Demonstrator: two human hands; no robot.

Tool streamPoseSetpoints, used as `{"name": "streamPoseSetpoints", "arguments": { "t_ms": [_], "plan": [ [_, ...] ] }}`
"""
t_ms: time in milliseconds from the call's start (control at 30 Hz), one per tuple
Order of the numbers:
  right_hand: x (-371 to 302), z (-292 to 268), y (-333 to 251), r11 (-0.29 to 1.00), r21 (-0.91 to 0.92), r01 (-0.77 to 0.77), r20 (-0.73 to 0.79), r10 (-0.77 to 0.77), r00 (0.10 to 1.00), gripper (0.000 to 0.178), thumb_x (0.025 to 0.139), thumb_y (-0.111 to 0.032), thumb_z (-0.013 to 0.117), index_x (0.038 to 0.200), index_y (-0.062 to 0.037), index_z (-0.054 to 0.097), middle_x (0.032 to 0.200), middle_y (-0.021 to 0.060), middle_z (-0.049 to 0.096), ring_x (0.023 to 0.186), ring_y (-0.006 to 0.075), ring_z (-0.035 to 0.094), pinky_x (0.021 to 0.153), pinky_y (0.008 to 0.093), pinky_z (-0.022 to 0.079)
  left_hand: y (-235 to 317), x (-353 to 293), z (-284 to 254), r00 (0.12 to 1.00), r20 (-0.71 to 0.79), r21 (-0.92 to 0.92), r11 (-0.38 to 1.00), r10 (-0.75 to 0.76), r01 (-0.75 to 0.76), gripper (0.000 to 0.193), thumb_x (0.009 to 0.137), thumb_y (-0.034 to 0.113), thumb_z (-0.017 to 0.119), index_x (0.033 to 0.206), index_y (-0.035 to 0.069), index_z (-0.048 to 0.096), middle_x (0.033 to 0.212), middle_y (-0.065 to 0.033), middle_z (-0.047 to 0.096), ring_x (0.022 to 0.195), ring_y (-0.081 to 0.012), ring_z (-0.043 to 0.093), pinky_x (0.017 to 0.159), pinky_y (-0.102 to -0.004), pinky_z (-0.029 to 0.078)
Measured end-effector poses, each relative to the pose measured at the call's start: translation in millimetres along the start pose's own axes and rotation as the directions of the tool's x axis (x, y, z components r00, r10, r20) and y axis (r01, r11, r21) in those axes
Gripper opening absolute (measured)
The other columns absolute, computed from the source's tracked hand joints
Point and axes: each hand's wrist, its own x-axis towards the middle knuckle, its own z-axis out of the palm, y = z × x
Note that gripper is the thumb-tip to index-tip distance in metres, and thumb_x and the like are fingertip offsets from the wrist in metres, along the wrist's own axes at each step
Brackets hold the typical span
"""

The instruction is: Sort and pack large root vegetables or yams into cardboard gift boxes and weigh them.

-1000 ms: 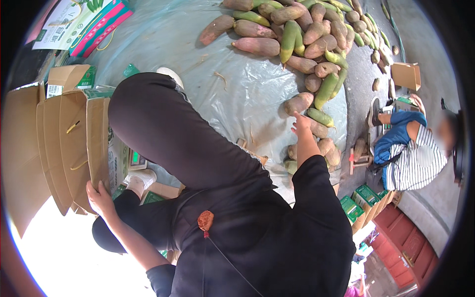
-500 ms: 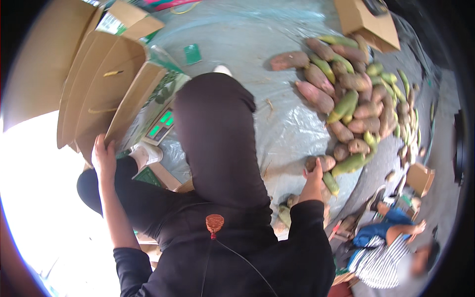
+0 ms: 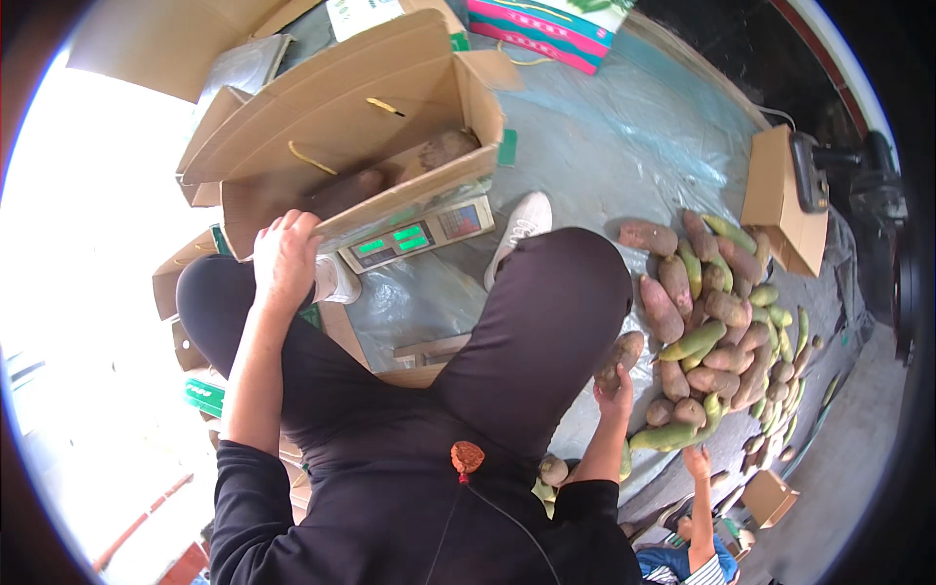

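Note:
My left hand (image 3: 285,255) grips the near rim of an open cardboard box (image 3: 390,210), its fingers folded over the edge. Inside the box lie a few soil-covered root vegetables (image 3: 448,151), partly hidden by its walls. The box rests on a scale (image 3: 414,237) with green lit displays. Beside my right knee, my right hand (image 3: 612,395) is closed around a brownish root vegetable (image 3: 621,359), clear of the pile. Right of it, pinkish-brown roots (image 3: 660,310) and long green radish-like roots (image 3: 694,340) lie heaped together.
Plastic sheeting (image 3: 595,146) covers the ground. A pink-and-green carton (image 3: 546,29) stands at the far side. A cardboard box (image 3: 785,200) with a black device stands at the far right. At lower right, another person's hand (image 3: 696,461) reaches to the pile's near edge.
My right hand has lifted the brownish root from the pile toward my knee. The view has turned, showing more of the box and scale. The other person's arm now extends toward the pile.

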Motion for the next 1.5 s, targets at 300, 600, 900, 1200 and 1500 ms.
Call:
{"name": "streamPoseSetpoints", "arguments": {
  "t_ms": [300, 600, 900, 1200, 1500],
  "plan": [
    [-153, 229, -159, 0.588, -0.401, 0.702, 0.636, -0.373, 0.676, 0.060, 0.066, -0.014, 0.064, 0.122, 0.0015, 0.048, 0.110, 0.0081, 0.057, 0.100, 0.0178, 0.056, 0.087, 0.0277, 0.043, -11, -5, 5, 1.000, -0.006, 0.040, 0.999, 0.022, -0.022, 0.013, 0.069, 0.005, 0.059, 0.080, 0.011, 0.058, 0.081, -0.0051, 0.057, 0.083, -0.0247, 0.058, 0.073, -0.0383, 0.044],
    [-303, 438, -180, 0.108, -0.379, 0.919, 0.924, -0.012, 0.382, 0.076, 0.053, -0.020, 0.077, 0.120, 0.0024, 0.050, 0.110, 0.0098, 0.058, 0.103, 0.0187, 0.054, 0.092, 0.0310, 0.040, -14, -1, 4, 0.999, 0.032, -0.006, 1.000, 0.007, -0.007, 0.013, 0.067, 0.005, 0.057, 0.080, 0.010, 0.058, 0.082, -0.0052, 0.057, 0.082, -0.0246, 0.058, 0.074, -0.0376, 0.043],
    [-298, 570, -54, -0.559, -0.121, 0.820, 0.787, 0.449, 0.423, 0.074, 0.048, -0.030, 0.074, 0.113, 0.0019, 0.058, 0.106, 0.0218, 0.061, 0.099, 0.0314, 0.060, 0.085, 0.0356, 0.047, -14, -1, 4, 0.999, 0.033, -0.050, 0.999, -0.004, 0.006, 0.012, 0.070, 0.005, 0.054, 0.080, 0.010, 0.057, 0.081, -0.0054, 0.056, 0.080, -0.0242, 0.057, 0.071, -0.0380, 0.042],
    [-271, 582, 17, -0.475, 0.136, 0.869, 0.743, 0.629, 0.228, 0.073, 0.066, -0.031, 0.073, 0.130, -0.0077, 0.046, 0.124, 0.0196, 0.053, 0.114, 0.0317, 0.052, 0.095, 0.0381, 0.042, -17, -2, 3, 1.000, 0.022, -0.070, 0.997, 0.016, -0.014, 0.015, 0.070, 0.002, 0.055, 0.082, 0.010, 0.057, 0.081, -0.0059, 0.056, 0.081, -0.0252, 0.058, 0.071, -0.0386, 0.043],
    [-290, 487, -106, -0.053, -0.075, 0.996, 0.993, 0.092, 0.079, 0.042, 0.082, -0.017, 0.066, 0.120, -0.0047, 0.055, 0.105, 0.0118, 0.063, 0.094, 0.0165, 0.059, 0.082, 0.0295, 0.048, -15, -3, 0, 0.999, 0.049, -0.070, 0.997, 0.021, -0.018, 0.010, 0.075, 0.010, 0.060, 0.084, 0.008, 0.058, 0.081, -0.0076, 0.057, 0.085, -0.0269, 0.059, 0.073, -0.0402, 0.044]
  ]
}}
